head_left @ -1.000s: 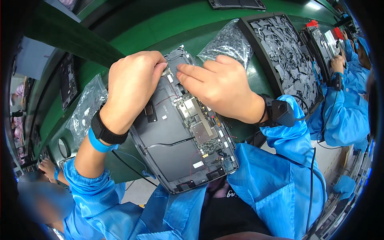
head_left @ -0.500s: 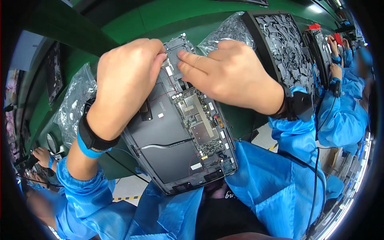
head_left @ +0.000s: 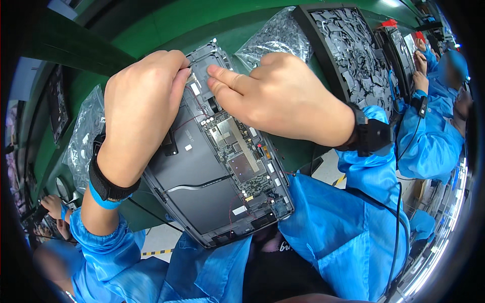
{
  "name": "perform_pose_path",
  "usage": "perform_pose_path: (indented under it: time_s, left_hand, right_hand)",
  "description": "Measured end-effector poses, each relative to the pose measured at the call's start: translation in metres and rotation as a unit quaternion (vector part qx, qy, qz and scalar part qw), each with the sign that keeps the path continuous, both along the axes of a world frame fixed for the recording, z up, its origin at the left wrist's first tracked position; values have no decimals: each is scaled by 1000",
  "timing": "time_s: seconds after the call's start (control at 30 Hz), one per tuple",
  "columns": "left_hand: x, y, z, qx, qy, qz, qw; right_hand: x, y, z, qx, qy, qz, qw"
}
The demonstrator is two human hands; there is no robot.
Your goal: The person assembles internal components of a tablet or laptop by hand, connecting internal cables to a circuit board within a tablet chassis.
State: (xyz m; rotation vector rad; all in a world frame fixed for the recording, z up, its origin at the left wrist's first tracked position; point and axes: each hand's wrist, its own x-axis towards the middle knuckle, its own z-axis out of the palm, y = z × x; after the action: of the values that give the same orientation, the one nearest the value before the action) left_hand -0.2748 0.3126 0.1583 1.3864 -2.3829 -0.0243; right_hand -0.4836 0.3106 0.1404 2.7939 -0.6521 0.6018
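Observation:
An opened tablet housing (head_left: 182,202), dark grey, lies tilted in front of me with its lower edge at my body. Inside it are a green circuit board (head_left: 245,166) with metal shields and a black-and-silver flat cable (head_left: 202,185). My left hand (head_left: 139,103) is closed in a pinch at the housing's upper left edge; what sits between thumb and fingertips is hidden. Two outstretched fingers of my right hand (head_left: 283,96) rest on the grey upper end of the housing, the other fingers curled. Thin red wires run near the board.
A black tray (head_left: 323,45) full of small dark pieces stands at the upper right. Clear plastic bags (head_left: 278,38) lie beside it and at the left. Co-workers in blue (head_left: 427,136) sit at both sides. A black cable (head_left: 396,242) hangs by my right sleeve.
The housing and both my hands have shifted a little to the left in the picture. The pinch and the two resting fingers look the same.

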Motion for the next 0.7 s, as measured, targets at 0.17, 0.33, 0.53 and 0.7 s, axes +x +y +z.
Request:
perform_pose_path:
  time_s: [0.17,0.33,0.53,0.7]
  left_hand:
    - [1,-2,-1,-14,-7,-12,1000]
    - [11,6,15,32,9,-4,999]
    - [28,87,5,77,211,103,969]
    - [23,193,-38,196,469,221,832]
  right_hand:
    - [12,4,13,52,88,8,995]
    - [5,3,7,188,-33,-20,981]
    - [-52,44,-27,304,-293,-71,904]
    - [-45,115,-43,480,-261,-86,833]
